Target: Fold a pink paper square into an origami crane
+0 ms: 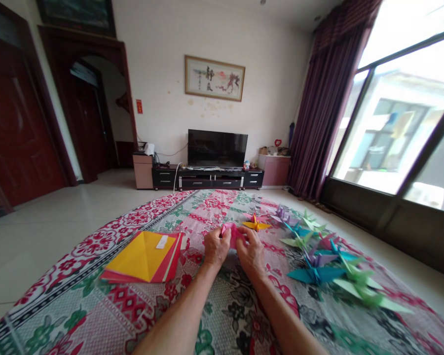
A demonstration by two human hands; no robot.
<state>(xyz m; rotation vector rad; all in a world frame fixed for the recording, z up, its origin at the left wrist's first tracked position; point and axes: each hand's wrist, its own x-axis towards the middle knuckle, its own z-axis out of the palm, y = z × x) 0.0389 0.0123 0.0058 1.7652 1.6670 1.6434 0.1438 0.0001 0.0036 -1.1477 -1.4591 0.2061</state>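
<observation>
A small piece of folded pink paper (pixel 230 229) is held up between both hands over the patterned cloth. My left hand (pixel 216 246) pinches its left side, thumb toward me. On its right side, the fingers and thumb of my right hand (pixel 252 251) close on the paper. The hands hide much of its lower part, so its exact folded shape does not show. Just beyond my right hand sits an orange paper crane (pixel 257 224). To the left of my left hand lies a stack of square paper with a yellow sheet (pixel 138 256) on top.
Several folded paper cranes, among them a blue crane (pixel 315 273) and a green crane (pixel 366 288), stand on the right of the floral tablecloth (pixel 133 315). A small white label (pixel 162 242) lies on the stack. Beyond the table are a television (pixel 217 149) and a low cabinet (pixel 165 177).
</observation>
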